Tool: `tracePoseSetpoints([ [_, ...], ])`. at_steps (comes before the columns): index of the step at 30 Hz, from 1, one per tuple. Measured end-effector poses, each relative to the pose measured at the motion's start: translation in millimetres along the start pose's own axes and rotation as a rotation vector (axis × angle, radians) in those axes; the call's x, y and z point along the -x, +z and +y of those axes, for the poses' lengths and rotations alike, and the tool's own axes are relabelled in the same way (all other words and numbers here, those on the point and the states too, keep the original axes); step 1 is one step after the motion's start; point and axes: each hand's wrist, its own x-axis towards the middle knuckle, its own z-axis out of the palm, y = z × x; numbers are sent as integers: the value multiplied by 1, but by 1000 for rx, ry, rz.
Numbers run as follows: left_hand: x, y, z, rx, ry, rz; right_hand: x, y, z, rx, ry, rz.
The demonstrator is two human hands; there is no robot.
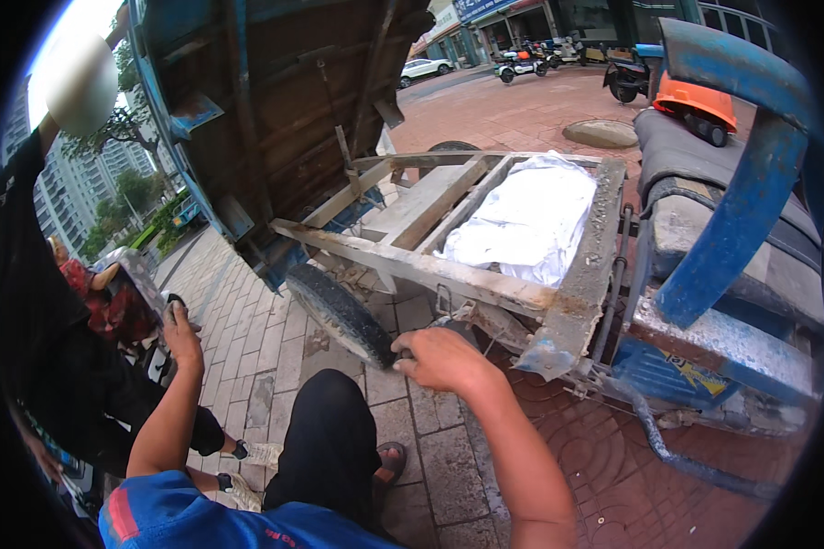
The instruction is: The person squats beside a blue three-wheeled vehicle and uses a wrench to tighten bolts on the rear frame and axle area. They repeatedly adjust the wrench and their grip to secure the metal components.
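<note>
My right hand (443, 357) is in front of me with its fingers curled, beside the black rubber tyre (340, 316) of a cargo tricycle. Something small and dark shows at its fingertips; I cannot tell whether it is held. Raised at the left, my left hand (182, 337) has its fingers bent, with a dark shape at their tips that I cannot make out. Before me lies the tricycle's worn metal chassis frame (412, 264), with crumpled white cloth or sheeting (529, 213) resting between its bars. Its rusty cargo bed (281, 103) is tipped up above.
An orange hard hat (693, 103) sits on the grey padded seat (687, 147), behind a curved blue metal bar (741, 219). A person in black (55, 295) stands close at my left; another in red (103, 302) is beyond. Paving (446, 446) lies underfoot. Parked scooters (522, 62) stand farther off.
</note>
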Motion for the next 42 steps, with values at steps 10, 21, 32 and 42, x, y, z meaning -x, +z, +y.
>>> tracePoseSetpoints([
  [10, 31, -39, 46, 131, -123, 13, -4, 12, -16, -80, 27, 142],
  [21, 78, -70, 164, 718, -163, -434, 7, 37, 19, -206, 88, 139],
  [32, 184, 6, 223, 551, -321, -788, -18, 80, 18, -362, 81, 141],
  [42, 434, 159, 100, 0, -956, -1652, 42, 170, 120, -287, 686, -54],
])
